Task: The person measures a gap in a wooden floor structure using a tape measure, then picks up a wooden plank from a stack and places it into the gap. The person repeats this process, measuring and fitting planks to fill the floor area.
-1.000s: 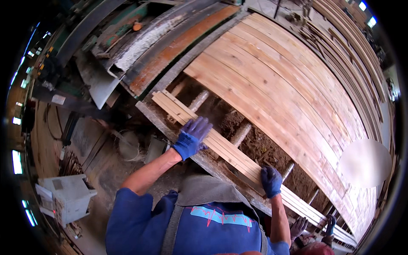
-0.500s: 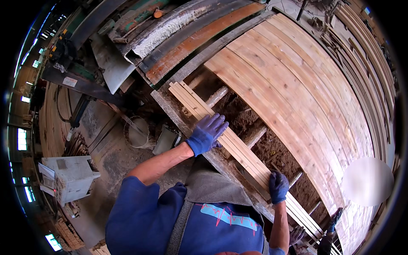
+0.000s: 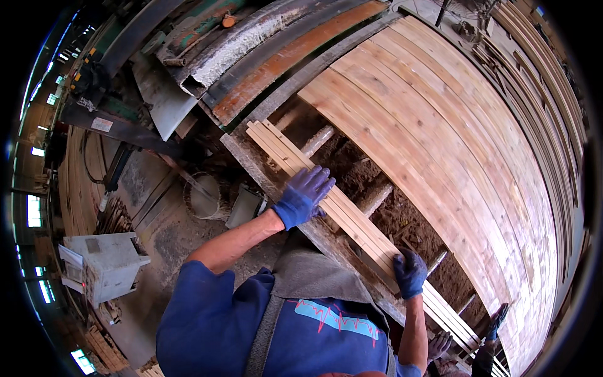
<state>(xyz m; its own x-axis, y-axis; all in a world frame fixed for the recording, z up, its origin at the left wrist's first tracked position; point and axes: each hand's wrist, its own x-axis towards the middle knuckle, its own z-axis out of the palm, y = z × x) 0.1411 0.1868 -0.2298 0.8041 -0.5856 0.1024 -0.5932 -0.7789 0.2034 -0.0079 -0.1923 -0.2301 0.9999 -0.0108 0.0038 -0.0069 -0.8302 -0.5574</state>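
A narrow stack of pale wooden strips runs slantwise from the upper left to the lower right in front of me. My left hand, in a blue-purple work glove, lies across the strips with its fingers stretched out over their far edge. Farther along, my right hand, in a dark blue glove, curls round the strips with its fingers bent; the fingertips are partly hidden. Beyond the strips lies a broad layer of wooden boards, side by side.
Between strips and boards, metal rollers cross a bed of brown sawdust. Another person's gloved hands are at the lower right. Rusty machinery stands at the upper left. A bucket and a grey box-shaped cabinet are on the left.
The whole view has shifted very slightly. Both my hands keep their places on the strips, and the other person's hand at the boards' edge has barely moved.
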